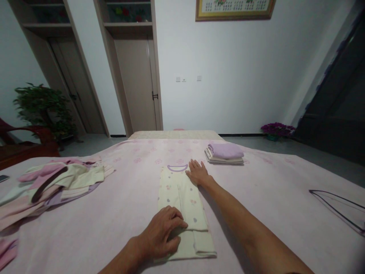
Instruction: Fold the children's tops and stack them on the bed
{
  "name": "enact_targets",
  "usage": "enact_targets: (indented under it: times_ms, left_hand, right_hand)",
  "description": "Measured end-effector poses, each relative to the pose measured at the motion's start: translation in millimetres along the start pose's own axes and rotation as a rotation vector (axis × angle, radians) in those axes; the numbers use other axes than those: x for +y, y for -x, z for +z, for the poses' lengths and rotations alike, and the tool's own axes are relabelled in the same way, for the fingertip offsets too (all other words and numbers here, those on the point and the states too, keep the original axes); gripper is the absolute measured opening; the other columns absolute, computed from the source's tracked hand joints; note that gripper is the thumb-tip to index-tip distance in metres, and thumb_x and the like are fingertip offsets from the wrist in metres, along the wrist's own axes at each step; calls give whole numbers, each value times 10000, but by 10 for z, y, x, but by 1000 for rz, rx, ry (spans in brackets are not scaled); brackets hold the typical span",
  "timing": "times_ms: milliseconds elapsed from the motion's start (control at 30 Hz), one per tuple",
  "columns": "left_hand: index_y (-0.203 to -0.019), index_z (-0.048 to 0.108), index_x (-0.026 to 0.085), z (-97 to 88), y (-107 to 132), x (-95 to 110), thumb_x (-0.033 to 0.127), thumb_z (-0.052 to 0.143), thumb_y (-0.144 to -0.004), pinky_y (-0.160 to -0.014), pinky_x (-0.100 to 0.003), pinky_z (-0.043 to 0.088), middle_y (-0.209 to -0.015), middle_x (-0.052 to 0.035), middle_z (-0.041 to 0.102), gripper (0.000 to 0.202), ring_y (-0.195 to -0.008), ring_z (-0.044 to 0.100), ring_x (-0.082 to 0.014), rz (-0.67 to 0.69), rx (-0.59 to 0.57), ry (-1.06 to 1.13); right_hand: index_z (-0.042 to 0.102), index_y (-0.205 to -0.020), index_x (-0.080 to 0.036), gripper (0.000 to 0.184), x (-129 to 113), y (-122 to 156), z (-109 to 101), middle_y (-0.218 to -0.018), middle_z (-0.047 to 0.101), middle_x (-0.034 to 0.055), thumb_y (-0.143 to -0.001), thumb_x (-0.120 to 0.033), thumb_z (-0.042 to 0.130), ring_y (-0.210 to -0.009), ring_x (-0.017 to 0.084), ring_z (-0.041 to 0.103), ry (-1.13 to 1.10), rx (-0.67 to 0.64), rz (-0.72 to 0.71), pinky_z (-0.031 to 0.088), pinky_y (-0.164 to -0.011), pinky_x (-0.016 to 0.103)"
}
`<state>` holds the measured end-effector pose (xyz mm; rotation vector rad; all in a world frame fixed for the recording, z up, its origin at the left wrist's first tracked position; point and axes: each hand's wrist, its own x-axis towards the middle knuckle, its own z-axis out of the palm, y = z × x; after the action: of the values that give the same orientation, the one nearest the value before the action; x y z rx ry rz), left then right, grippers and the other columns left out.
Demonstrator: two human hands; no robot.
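A cream long-sleeved top (pixel 185 198) with small hearts and a purple neckband lies on the pink bedspread, its sides and sleeves turned in to form a long narrow strip. My left hand (pixel 165 233) rests on the lower left part of the top, fingers bent and the thumb apart from them, gripping nothing that I can see. Farther up, my right hand (pixel 198 173) lies flat with spread fingers at the top's upper right shoulder, beside the neckband.
Folded clothes (pixel 226 152), a purple one uppermost, sit in a stack at the back right. A loose heap of clothes (pixel 62 180) covers the left side. At the right edge lies a thin black hanger (pixel 333 205). A phone (pixel 3 178) is at far left.
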<state>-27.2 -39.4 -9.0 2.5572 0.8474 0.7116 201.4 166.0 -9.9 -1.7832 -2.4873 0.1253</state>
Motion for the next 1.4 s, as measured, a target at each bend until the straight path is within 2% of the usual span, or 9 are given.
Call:
enact_targets:
  times_ms: [100, 300, 400, 567, 667, 833, 967, 1100, 1400]
  left_hand:
    - [-1127, 611, 252, 7, 1, -15, 87, 576, -654, -877, -378, 455, -1088, -56, 596, 503, -991, 542, -225, 6, 2, 9]
    - [-1122, 618, 245, 15, -2, -31, 93, 586, -641, -888, -381, 452, -1099, -60, 598, 505, -999, 537, -231, 17, 4, 11]
    - [-1119, 624, 236, -2, 1, -6, 111, 591, -662, -888, -384, 460, -1095, -68, 607, 475, -999, 543, -237, 30, 7, 6]
    - [-1168, 635, 236, -2, 34, -7, 186, 623, -771, -906, -388, 484, -1109, -79, 623, 400, -1015, 573, -237, 45, 35, 65]
    - [-1269, 591, 230, -29, 85, -64, 227, 579, -874, -946, -385, 493, -1177, -105, 616, 395, -1080, 586, -233, 60, 102, 150]
    - [-1175, 624, 221, -277, 225, -276, 155, 542, -892, -950, -357, 506, -1187, -108, 616, 302, -1102, 600, -223, -26, 218, -4]
    - [-1073, 654, 243, -501, 322, -446, 87, 512, -874, -866, -277, 515, -1129, -57, 639, 290, -989, 635, -169, -113, 94, -87]
    - [-1070, 658, 260, -567, 357, -484, 61, 525, -847, -865, -248, 507, -1165, -32, 651, 327, -1003, 644, -154, -124, 27, -113]
    - [-1056, 689, 255, -455, 391, -551, 158, 548, -933, -889, -264, 538, -1183, -45, 695, 211, -1031, 674, -161, -70, 33, -146]
  right_hand:
    - [215, -1578, -105, 711, -248, 103, 0, -1650, 91, 143, -1009, -529, 265, -1529, 267, 57, -4, 26, -76, 23, -1215, 514]
    - [258, -1566, -98, 713, -743, 365, 114, -1630, 192, 154, -1019, -555, 237, -1517, 267, 152, -91, -60, -441, 101, -1219, 511]
    - [267, -1565, -111, 691, -807, 369, 119, -1619, 230, 154, -1023, -541, 258, -1510, 272, 185, -81, -74, -444, 98, -1218, 525]
    - [364, -1528, -140, 592, -721, 335, 139, -1591, 316, 146, -1033, -464, 331, -1494, 295, 232, -64, 82, -325, 162, -1200, 553]
    - [473, -1465, -169, 491, -567, 437, 160, -1535, 431, 131, -1014, -357, 422, -1447, 272, 350, -141, 231, -270, 248, -1188, 500]
    - [684, -1209, -206, 320, -177, 889, 47, -1250, 693, 97, -929, -193, 532, -1178, 234, 614, -204, 389, -432, 452, -1034, 401]
    - [708, -1113, -226, 307, 65, 1362, -120, -1071, 747, 70, -898, -98, 529, -998, 208, 663, -111, 356, -565, 479, -923, 363]
    - [678, -1159, -242, 292, 165, 1686, -192, -1129, 729, 69, -936, -126, 528, -988, 187, 662, -3, 272, -669, 488, -881, 311]
    - [655, -1136, -216, 235, 64, 1752, -52, -1200, 712, 87, -958, -156, 515, -882, 163, 694, 65, 320, -810, 529, -786, 281]
